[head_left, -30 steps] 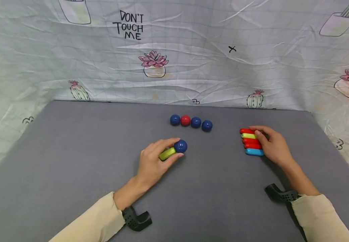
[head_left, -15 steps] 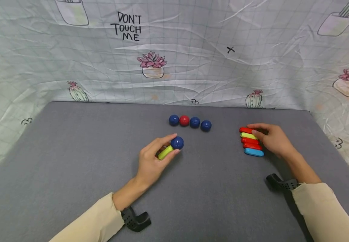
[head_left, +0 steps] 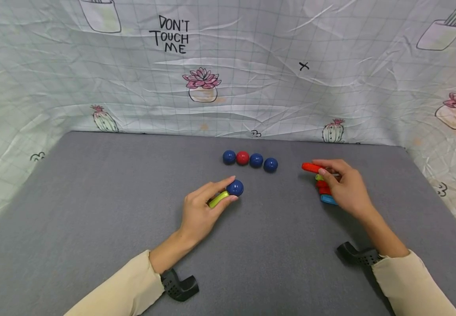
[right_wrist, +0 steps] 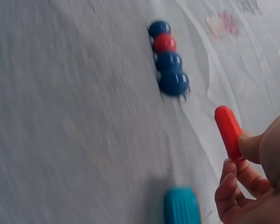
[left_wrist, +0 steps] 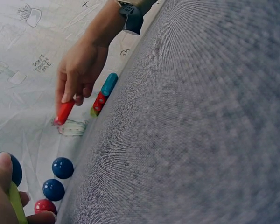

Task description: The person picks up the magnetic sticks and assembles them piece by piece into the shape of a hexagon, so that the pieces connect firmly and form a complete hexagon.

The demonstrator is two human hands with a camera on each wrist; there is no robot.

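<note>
Red rod (head_left: 310,167) is off the surface (head_left: 275,254) toward its far right corner, pinched in the right hand (head_left: 348,186), fingers closed to rod width. Left hand (head_left: 200,210), nearer mid-surface, has fingers spread to a blue ball's (head_left: 235,188) width, gripping it, yellow-green rod (head_left: 218,199) alongside. Step reads as rod pickup; next move calls for a steady pinch, free end exposed.

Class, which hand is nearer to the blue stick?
Right. In the head view, the right hand partly overlaps the blue stick; the left hand is well to its left.
</note>
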